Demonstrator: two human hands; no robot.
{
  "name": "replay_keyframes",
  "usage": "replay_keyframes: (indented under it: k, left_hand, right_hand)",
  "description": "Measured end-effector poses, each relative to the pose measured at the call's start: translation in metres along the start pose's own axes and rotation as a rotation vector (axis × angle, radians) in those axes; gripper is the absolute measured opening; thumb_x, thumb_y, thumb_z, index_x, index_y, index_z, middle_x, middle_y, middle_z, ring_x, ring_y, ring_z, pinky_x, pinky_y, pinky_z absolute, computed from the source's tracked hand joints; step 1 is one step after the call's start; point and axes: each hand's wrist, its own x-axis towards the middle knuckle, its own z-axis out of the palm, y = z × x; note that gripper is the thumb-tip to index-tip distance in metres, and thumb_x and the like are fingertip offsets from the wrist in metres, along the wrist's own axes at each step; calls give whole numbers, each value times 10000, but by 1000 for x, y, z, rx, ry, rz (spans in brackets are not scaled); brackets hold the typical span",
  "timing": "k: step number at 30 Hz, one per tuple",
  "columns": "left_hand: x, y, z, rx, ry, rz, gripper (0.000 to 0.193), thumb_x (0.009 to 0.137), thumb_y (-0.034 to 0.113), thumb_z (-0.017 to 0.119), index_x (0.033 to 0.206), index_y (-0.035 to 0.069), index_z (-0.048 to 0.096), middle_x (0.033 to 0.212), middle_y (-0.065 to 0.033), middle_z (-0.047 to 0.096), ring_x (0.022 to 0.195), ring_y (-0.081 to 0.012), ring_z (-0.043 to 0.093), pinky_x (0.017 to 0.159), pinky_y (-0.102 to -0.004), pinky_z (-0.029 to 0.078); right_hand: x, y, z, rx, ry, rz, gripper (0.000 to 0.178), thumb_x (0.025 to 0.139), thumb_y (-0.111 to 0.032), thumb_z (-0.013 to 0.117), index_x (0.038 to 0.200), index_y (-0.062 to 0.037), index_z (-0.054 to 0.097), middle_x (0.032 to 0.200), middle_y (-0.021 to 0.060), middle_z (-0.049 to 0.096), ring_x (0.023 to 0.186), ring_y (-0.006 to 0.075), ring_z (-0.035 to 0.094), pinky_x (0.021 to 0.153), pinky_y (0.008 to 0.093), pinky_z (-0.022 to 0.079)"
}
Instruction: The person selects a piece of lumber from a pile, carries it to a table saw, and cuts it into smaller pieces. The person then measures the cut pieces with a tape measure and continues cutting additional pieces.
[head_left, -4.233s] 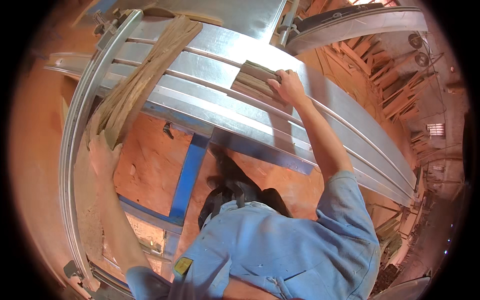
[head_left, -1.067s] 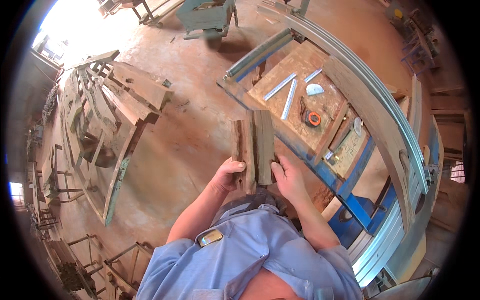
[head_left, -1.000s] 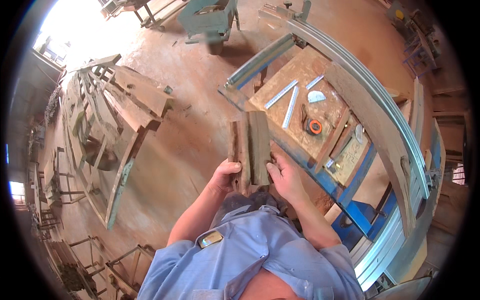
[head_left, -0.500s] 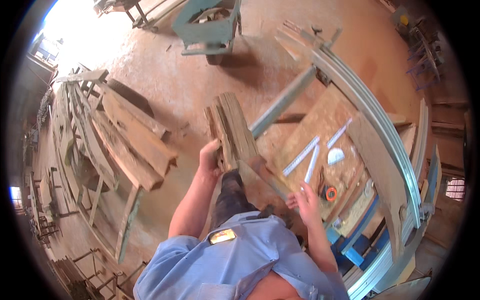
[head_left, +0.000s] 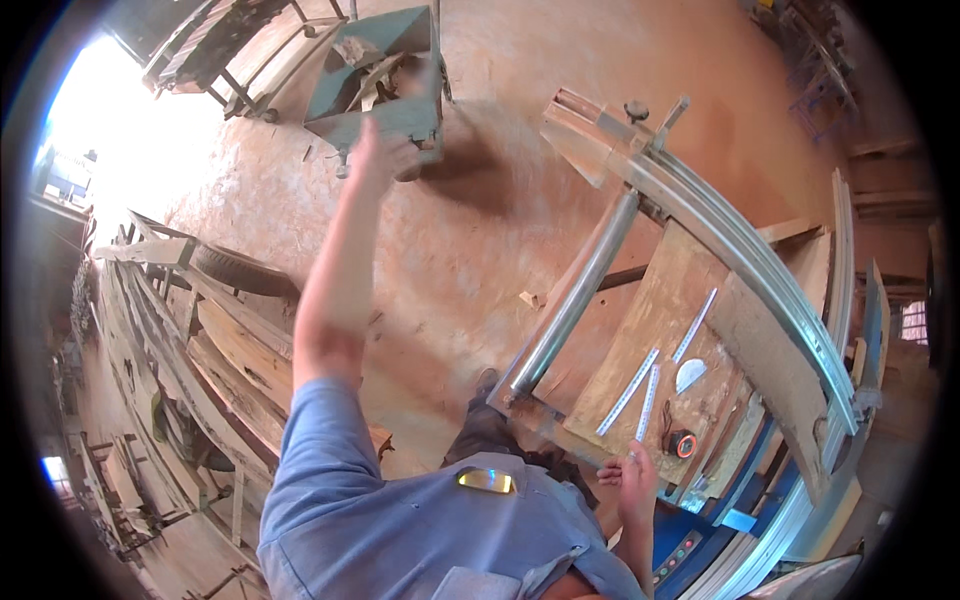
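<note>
My left hand [head_left: 380, 158] reaches far forward, blurred by motion, its fingers apart and nothing visible in them. Just beyond it stands a green metal cart [head_left: 325, 95] with wood scraps [head_left: 375, 80] inside. A blurred brown shape [head_left: 410, 75] also shows there, too smeared to name. Low over the bench edge, my right hand [head_left: 633, 478] has its fingers loosely bent and apart. Its fingertips come close to the lower end of a white ruler strip [head_left: 648, 405] on the wooden bench top [head_left: 650, 300]; whether they touch it I cannot tell.
On the bench lie two more ruler strips [head_left: 628, 392] [head_left: 695, 325], a white protractor [head_left: 690, 375] and an orange-black tape measure [head_left: 682, 444]. A curved-looking metal rail [head_left: 740, 210] and a steel bar [head_left: 575, 295] border it. Rough planks [head_left: 170, 340] lean at left beside a tyre [head_left: 240, 270].
My left hand has let go of the rough wood block and swung forward to the cart. The view has shifted to show more of the cart. The right hand stays by the ruler strip.
</note>
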Motion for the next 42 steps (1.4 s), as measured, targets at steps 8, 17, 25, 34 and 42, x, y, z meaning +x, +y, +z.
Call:
replay_keyframes:
  k: [8, 17, 25, 34, 42]
  left_hand:
    - [-162, -208, 86, 314, -208, -70, 394, 1035, 351, 495, 1045, -18, 632, 951, -130, 659, 943, -251, 647, 852, -366, 527]
    - [-521, -387, 283, 738, -384, -78, 447, 954, 168, 596, 1320, -80, 533, 1015, -124, 659, 878, -172, 643, 761, -305, 530]
    - [-806, -580, 480, 1324, -1027, 589, 448, 869, 205, 689, 1294, 96, 599, 1242, -177, 595, 1087, -351, 589, 918, -425, 500]
    - [-935, -662, 598, 1772, -1097, 949, 447, 830, 205, 701, 1258, 117, 606, 1363, -160, 476, 1216, -384, 497, 944, -491, 502]
    - [-954, -681, 654, 1866, -1114, 936, 469, 841, 152, 670, 1297, 110, 571, 1313, -158, 508, 1212, -377, 498, 968, -471, 474]
  right_hand:
    - [83, 46, -88, -251, -122, -176, 404, 980, -176, 598, 1313, 41, 523, 918, 117, 713, 809, 162, 686, 729, 307, 549]
    - [-36, 195, -364, -336, -45, -252, 319, 917, -168, 699, 1156, 32, 633, 863, 112, 714, 750, 154, 668, 698, 299, 534]
    - [-182, 328, -617, -282, 210, -110, 334, 896, -238, 703, 1110, 11, 642, 865, 190, 694, 776, 317, 691, 701, 389, 540]
    - [-280, 422, -774, -80, 449, -12, 405, 913, -335, 647, 1155, -10, 658, 947, 209, 702, 875, 336, 697, 792, 393, 544]
    - [-246, 378, -902, -189, 624, -148, 332, 917, -280, 642, 1100, -4, 670, 941, 202, 699, 872, 374, 676, 765, 424, 534]
